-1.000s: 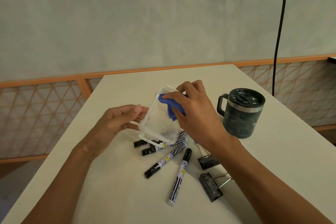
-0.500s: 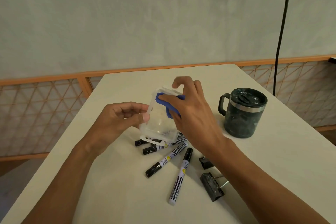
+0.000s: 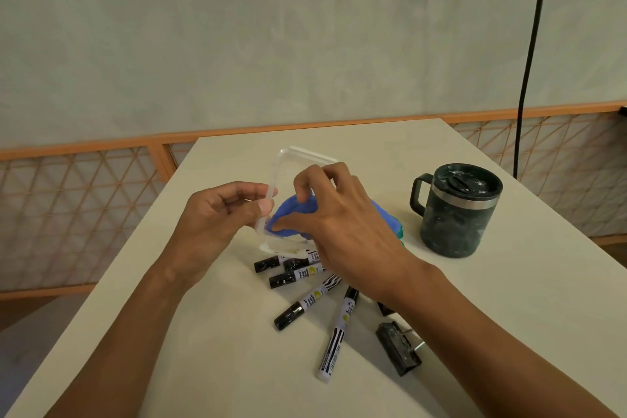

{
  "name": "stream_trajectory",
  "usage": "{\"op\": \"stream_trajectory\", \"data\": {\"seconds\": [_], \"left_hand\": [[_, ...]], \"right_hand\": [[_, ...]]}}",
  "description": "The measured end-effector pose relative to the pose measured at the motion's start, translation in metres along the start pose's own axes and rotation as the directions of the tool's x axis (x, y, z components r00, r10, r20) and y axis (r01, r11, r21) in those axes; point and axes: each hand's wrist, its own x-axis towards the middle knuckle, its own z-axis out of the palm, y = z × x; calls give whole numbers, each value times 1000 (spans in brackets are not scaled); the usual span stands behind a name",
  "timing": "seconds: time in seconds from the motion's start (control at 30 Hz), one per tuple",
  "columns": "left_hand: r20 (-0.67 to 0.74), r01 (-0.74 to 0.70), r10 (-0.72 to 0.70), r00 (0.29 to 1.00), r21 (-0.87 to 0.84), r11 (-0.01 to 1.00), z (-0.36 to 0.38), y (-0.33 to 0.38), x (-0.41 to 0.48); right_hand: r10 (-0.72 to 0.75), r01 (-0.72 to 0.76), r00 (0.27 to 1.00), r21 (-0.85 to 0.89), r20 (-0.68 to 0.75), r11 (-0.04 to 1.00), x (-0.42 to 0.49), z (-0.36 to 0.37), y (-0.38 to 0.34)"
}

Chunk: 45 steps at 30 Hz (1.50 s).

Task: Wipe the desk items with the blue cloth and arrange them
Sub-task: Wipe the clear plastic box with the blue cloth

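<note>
My left hand (image 3: 222,220) grips the left rim of a clear plastic box (image 3: 283,163), held tilted above the table. My right hand (image 3: 342,231) presses the blue cloth (image 3: 291,214) into the box's inside, fingers bunched on the cloth. Below the box lie several black-and-white markers (image 3: 307,304) fanned out on the white table (image 3: 509,299). Two black binder clips (image 3: 398,348) rest near my right forearm, one partly hidden under it. A dark green lidded mug (image 3: 456,210) stands to the right.
The table's far edge meets an orange-framed lattice railing (image 3: 84,197) below a pale wall. A black cable (image 3: 529,54) hangs down at the right, behind the mug. Bare tabletop lies in front of the markers and to the far right.
The box has been turned more upright in my left hand. My right hand moved the cloth from the box's upper part down to its lower inside.
</note>
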Motion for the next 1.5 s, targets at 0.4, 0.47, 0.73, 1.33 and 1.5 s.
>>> {"op": "stream_trajectory", "data": {"seconds": [0.4,0.47,0.73,1.33,1.5], "left_hand": [[-80,-19,18,997,-6,1000,3,1,0],[-96,-22,22,995,-3,1000,3,1,-1],[-99,-10,16,995,60,998,4,-3,1],[-116,-6,-1,993,-59,998,10,-1,1],[-27,-8,6,1000,-78,997,14,-2,-1]], "right_hand": [[231,-246,967,-178,-104,953,0,-8,-3],[210,-223,974,-209,-81,952,0,-7,-4],[152,-147,982,-50,115,988,-7,3,-11],[161,-134,961,130,-226,982,-3,16,-1],[207,-170,917,137,-340,976,1,18,10]]}}
